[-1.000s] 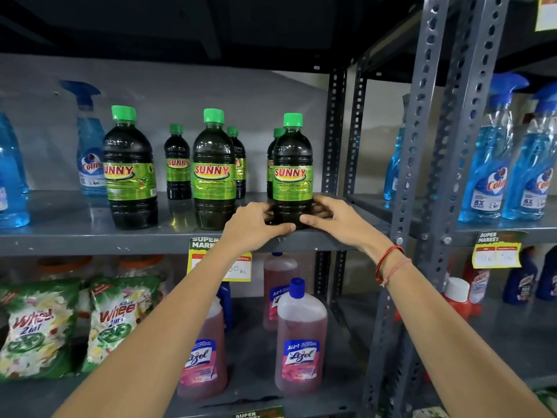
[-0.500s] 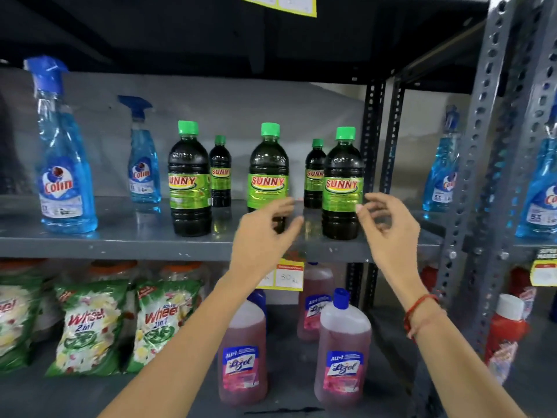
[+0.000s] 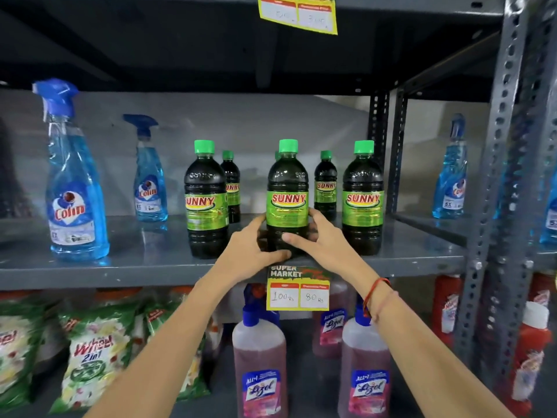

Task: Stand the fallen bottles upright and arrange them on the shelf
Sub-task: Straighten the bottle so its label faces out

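Several dark Sunny bottles with green caps stand upright on the grey metal shelf (image 3: pixel 120 267). The middle front bottle (image 3: pixel 287 188) is gripped low down by both hands: my left hand (image 3: pixel 251 248) wraps its left side and my right hand (image 3: pixel 319 239) its right side. A left front bottle (image 3: pixel 206 200) and a right front bottle (image 3: pixel 363 200) flank it. Two smaller-looking bottles (image 3: pixel 231 182) (image 3: pixel 325 182) stand in the back row; a further cap peeks out behind the held bottle.
Blue Colin spray bottles (image 3: pixel 73 188) (image 3: pixel 149 179) stand on the shelf's left part. A yellow price tag (image 3: pixel 297 289) hangs off the shelf edge. Pink Lizol bottles (image 3: pixel 260 366) and Wheel packets (image 3: pixel 90 360) fill the lower shelf. Perforated uprights (image 3: pixel 494 206) stand right.
Both hands let go of the right front bottle, shifted left with open fingers, and now clasp the middle front bottle. The view has moved closer and leftward.
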`<action>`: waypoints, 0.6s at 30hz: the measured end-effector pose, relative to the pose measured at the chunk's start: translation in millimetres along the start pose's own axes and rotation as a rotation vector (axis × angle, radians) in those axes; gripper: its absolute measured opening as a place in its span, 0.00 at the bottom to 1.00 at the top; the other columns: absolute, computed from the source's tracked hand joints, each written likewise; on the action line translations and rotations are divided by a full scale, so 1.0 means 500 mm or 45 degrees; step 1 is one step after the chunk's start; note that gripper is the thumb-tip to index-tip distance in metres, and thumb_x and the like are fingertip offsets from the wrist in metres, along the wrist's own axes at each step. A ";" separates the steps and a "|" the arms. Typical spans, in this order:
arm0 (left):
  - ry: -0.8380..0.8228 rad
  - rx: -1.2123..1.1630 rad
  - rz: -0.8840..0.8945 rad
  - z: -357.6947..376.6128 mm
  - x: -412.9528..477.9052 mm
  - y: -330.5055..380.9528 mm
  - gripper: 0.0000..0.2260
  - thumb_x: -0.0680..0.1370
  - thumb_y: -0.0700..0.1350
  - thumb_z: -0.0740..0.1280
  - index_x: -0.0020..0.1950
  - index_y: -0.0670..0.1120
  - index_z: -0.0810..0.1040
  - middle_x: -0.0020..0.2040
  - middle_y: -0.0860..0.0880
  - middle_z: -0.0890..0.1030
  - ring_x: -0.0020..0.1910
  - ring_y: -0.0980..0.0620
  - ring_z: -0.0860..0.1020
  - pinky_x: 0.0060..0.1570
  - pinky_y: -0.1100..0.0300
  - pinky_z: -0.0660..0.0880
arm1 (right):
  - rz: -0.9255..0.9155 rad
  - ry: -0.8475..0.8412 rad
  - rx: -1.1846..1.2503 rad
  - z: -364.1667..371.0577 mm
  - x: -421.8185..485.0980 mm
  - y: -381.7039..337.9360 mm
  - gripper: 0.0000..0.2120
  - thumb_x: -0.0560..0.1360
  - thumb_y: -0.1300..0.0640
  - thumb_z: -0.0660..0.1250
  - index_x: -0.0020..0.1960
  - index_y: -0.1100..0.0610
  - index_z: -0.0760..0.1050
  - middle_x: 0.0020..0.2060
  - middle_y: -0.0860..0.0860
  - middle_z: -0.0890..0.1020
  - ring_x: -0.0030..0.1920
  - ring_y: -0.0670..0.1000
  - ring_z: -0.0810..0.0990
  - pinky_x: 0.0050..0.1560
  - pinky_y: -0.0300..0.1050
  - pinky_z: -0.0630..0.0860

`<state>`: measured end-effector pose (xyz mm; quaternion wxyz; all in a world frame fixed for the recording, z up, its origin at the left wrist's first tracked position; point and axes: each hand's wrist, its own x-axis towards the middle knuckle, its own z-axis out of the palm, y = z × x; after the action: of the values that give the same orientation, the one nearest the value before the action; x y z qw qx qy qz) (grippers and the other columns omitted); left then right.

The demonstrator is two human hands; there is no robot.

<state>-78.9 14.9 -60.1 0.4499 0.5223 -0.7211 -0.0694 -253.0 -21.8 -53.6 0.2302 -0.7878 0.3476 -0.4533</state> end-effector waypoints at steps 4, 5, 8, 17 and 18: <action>0.112 -0.063 0.026 0.011 0.000 -0.005 0.35 0.64 0.52 0.78 0.68 0.52 0.68 0.57 0.50 0.81 0.53 0.55 0.79 0.54 0.61 0.74 | 0.021 -0.099 0.057 -0.006 0.008 0.007 0.32 0.71 0.46 0.70 0.71 0.50 0.61 0.62 0.47 0.76 0.58 0.43 0.75 0.61 0.40 0.69; 0.127 -0.061 0.021 0.013 0.001 -0.005 0.35 0.64 0.53 0.78 0.67 0.53 0.68 0.57 0.51 0.81 0.52 0.56 0.79 0.54 0.60 0.74 | 0.028 -0.119 0.091 -0.006 0.010 0.009 0.31 0.72 0.47 0.70 0.71 0.49 0.61 0.62 0.46 0.75 0.58 0.43 0.75 0.62 0.41 0.70; 0.156 -0.073 0.012 0.013 0.000 -0.006 0.36 0.62 0.54 0.78 0.67 0.54 0.69 0.56 0.51 0.82 0.50 0.58 0.78 0.52 0.60 0.75 | 0.039 -0.155 0.162 -0.006 0.012 0.012 0.30 0.72 0.49 0.70 0.70 0.49 0.62 0.60 0.44 0.76 0.57 0.41 0.75 0.65 0.43 0.70; 0.332 -0.042 0.140 -0.014 -0.059 -0.010 0.32 0.69 0.53 0.73 0.71 0.50 0.67 0.59 0.54 0.77 0.56 0.62 0.74 0.52 0.72 0.69 | -0.294 0.621 -0.004 0.029 -0.040 -0.026 0.23 0.73 0.53 0.69 0.66 0.57 0.69 0.54 0.49 0.76 0.50 0.43 0.76 0.45 0.33 0.76; 0.444 -0.069 0.176 -0.026 -0.074 -0.019 0.27 0.71 0.52 0.71 0.68 0.51 0.70 0.57 0.56 0.78 0.54 0.64 0.76 0.50 0.76 0.70 | -0.371 0.692 -0.007 0.040 -0.048 -0.038 0.19 0.74 0.55 0.69 0.63 0.56 0.72 0.52 0.49 0.76 0.48 0.44 0.77 0.42 0.36 0.77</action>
<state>-61.0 45.6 -79.2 0.5855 0.4632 -0.6644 0.0340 -237.2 9.7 -63.9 0.0592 -0.6800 0.2809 -0.6746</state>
